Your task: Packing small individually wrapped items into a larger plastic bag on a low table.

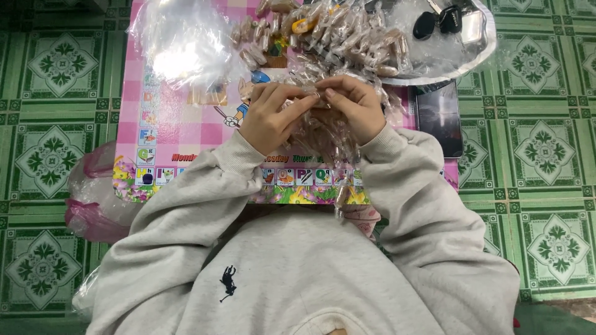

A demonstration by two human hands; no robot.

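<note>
My left hand and my right hand meet over a pink picture board, fingertips pinching a small clear plastic wrapper with a pale brown piece inside. A chain of several more wrapped pieces hangs from my hands towards my lap. Both sleeves are light grey. What exactly sits between the fingertips is partly hidden by my fingers.
A heap of wrapped brown pieces lies on a round tray at the top, with black key fobs. A crumpled clear bag lies top left, a dark phone right, a pink bag left. Green patterned floor tiles surround.
</note>
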